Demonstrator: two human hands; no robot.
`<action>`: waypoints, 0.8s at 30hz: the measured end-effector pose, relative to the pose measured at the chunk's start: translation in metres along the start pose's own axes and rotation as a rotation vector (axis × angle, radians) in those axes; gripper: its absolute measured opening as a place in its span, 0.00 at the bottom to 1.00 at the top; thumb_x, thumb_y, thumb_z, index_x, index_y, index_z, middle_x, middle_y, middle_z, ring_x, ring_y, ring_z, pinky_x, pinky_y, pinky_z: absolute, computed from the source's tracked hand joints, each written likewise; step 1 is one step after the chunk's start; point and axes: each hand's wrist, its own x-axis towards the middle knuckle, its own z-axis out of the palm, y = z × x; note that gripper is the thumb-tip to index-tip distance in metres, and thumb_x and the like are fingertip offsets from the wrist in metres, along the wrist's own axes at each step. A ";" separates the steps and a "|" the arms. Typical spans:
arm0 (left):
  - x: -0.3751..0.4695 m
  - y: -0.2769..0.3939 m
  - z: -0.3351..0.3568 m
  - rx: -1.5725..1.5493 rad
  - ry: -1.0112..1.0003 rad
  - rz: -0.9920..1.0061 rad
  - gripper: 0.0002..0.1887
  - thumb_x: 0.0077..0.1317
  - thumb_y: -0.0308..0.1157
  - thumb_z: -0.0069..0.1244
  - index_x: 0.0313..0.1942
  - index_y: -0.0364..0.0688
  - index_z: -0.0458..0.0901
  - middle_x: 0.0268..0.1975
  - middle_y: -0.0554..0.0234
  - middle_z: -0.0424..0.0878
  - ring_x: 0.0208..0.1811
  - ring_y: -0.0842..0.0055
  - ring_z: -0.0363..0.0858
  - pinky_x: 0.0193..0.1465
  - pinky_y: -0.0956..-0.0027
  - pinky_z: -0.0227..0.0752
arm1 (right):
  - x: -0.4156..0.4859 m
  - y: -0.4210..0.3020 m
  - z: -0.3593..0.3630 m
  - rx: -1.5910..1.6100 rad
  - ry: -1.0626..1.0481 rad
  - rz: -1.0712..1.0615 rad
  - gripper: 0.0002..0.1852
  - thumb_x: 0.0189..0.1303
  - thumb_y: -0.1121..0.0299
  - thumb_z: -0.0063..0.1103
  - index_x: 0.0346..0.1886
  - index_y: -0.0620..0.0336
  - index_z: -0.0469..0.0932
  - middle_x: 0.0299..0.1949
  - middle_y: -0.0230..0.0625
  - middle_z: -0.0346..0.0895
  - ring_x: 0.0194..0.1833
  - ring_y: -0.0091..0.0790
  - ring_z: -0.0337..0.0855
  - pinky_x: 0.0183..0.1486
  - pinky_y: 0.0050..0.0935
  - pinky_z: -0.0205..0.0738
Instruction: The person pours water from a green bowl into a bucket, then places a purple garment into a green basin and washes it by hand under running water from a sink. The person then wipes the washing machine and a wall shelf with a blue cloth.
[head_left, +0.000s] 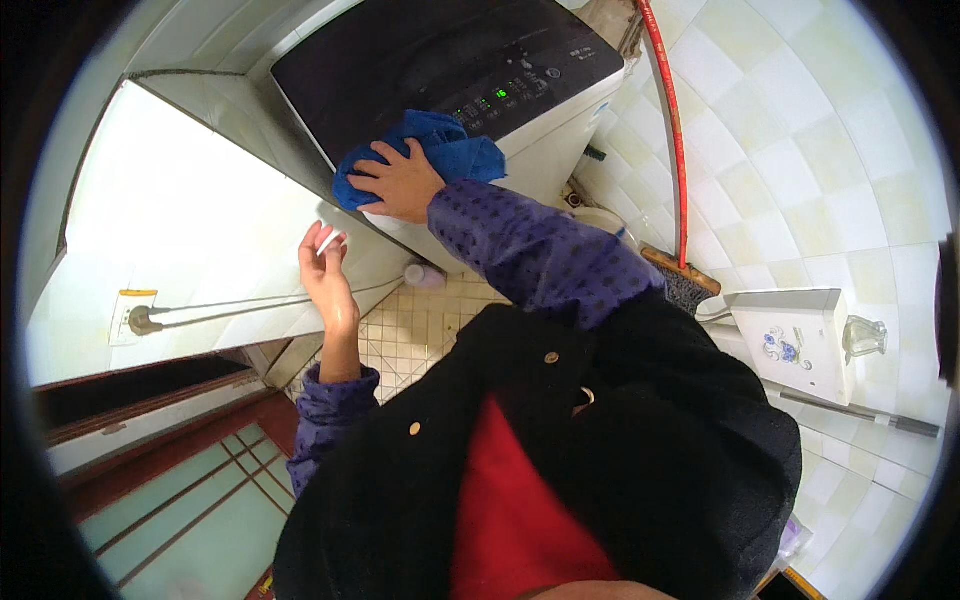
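Note:
My right hand (405, 184) lies with its fingers spread over a blue cloth (480, 156). The bunched cloth rests at the near left corner of a top-loading washing machine (420, 64), where the dark lid meets the white body. Green digits and small lights glow on the control panel (501, 94) just beyond the cloth. My left hand (326, 281) is raised beside the white wall, apart from the machine. Its fingers are loosely bent and separated. A bright patch shows between them, which looks like the wall behind.
A plug sits in a wall socket (133, 319), its cords running towards the machine. On the tiled floor (409, 315) stands a pale bottle (424, 276). To the right are a broom with a red handle (675, 135), a white toilet cistern (795, 341) and a glass vase (864, 336).

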 end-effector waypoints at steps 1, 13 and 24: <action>-0.001 0.004 -0.018 -0.014 -0.017 0.030 0.19 0.64 0.25 0.41 0.55 0.37 0.65 0.50 0.57 0.70 0.50 0.71 0.72 0.54 0.69 0.65 | 0.005 -0.018 0.006 -0.037 -0.104 0.064 0.23 0.56 0.49 0.49 0.55 0.41 0.67 0.57 0.29 0.64 0.62 0.41 0.57 0.53 0.58 0.55; -0.021 -0.038 -0.107 0.073 0.016 -0.001 0.17 0.63 0.24 0.41 0.53 0.35 0.68 0.47 0.58 0.73 0.44 0.74 0.75 0.49 0.74 0.66 | -0.082 0.190 -0.042 -0.318 0.035 0.648 0.23 0.55 0.51 0.51 0.54 0.46 0.69 0.53 0.35 0.70 0.55 0.41 0.68 0.49 0.46 0.64; 0.015 -0.056 -0.051 0.167 0.276 0.059 0.17 0.64 0.30 0.45 0.52 0.34 0.67 0.47 0.57 0.72 0.48 0.74 0.70 0.53 0.72 0.63 | 0.042 0.062 0.015 -0.065 -0.098 0.078 0.19 0.52 0.52 0.55 0.36 0.58 0.77 0.39 0.41 0.76 0.43 0.45 0.75 0.39 0.41 0.72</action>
